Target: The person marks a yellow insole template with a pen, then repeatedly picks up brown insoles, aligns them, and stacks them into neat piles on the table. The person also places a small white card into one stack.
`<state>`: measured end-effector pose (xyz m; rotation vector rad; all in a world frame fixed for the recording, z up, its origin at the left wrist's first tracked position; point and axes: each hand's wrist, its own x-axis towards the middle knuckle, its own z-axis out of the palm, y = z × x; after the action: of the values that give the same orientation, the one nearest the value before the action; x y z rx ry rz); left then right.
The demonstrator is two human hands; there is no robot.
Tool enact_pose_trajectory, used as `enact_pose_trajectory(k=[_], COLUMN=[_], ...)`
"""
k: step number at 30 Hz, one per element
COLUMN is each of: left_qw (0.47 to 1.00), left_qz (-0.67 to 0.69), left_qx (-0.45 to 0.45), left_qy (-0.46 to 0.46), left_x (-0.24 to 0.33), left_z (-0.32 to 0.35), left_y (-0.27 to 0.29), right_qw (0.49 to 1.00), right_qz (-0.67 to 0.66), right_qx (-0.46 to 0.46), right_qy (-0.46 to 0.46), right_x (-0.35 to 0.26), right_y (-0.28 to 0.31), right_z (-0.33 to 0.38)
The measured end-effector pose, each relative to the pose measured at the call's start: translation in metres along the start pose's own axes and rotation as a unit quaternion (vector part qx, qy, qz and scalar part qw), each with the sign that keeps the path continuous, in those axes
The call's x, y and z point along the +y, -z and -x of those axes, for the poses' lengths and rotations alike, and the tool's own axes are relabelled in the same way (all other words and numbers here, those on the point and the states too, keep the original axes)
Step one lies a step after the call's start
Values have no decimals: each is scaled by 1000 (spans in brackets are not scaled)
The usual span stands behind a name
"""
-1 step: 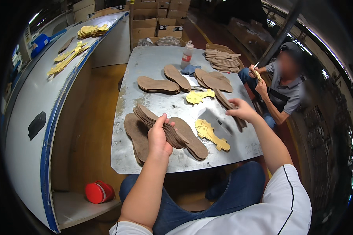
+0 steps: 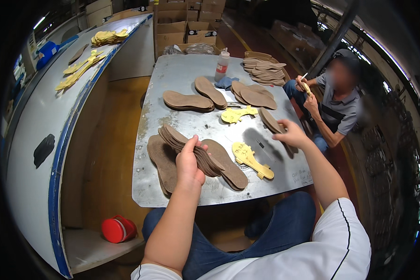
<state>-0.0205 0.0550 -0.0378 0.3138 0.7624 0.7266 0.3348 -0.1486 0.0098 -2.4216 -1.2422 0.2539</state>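
Note:
My left hand (image 2: 189,164) is wrapped round a fanned stack of brown insoles (image 2: 209,162), thumb on top. Below it on the table, two piles of insoles lie splayed: a left pile (image 2: 158,156) and a right pile (image 2: 235,175). At the table's right side, my right hand (image 2: 291,135) grips a few insoles (image 2: 269,122) on edge, raised above the surface with a shadow beneath. Between my hands lies a yellow foot-shaped template (image 2: 248,158) with handwriting. A second yellow template (image 2: 238,115) rests farther back.
More insole piles (image 2: 186,101) and a large stack (image 2: 264,70) sit toward the table's far side, near a squeeze bottle (image 2: 222,65) and blue cloth (image 2: 226,83). A long bench (image 2: 28,186) at left carries yellow templates (image 2: 81,70). A seated co-worker (image 2: 343,98) is at right. A red bucket (image 2: 118,228) stands low left.
The insoles in my right hand have turned, so more of their flat face shows, and my right hand has shifted slightly. My left hand stays put with its stack.

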Motion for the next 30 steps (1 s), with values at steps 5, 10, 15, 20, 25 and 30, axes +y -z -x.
enact_pose_trajectory(k=[5, 10, 15, 20, 25, 30], left_qw=[1000, 1000, 999, 999, 999, 998], left_qz=[11, -1, -11, 14, 27, 59], left_qx=[-8, -16, -9, -27, -15, -23], left_qy=[10, 20, 38, 21, 15, 5], left_x=[1, -3, -5, -7, -3, 1], left_z=[0, 11, 15, 14, 11, 13], left_y=[-8, -11, -15, -14, -13, -21], right_qw=[980, 963, 964, 964, 928, 935], right_qz=[179, 214, 265, 102, 154, 225], right_qx=[-27, -75, 6, 31, -2, -118], right_qy=[-87, -146, -20, 245, 339, 247], right_x=[58, 45, -51, -165, -240, -257], right_y=[-17, -23, -27, -93, -176, -189], right_z=[59, 52, -17, -130, -211, -253])
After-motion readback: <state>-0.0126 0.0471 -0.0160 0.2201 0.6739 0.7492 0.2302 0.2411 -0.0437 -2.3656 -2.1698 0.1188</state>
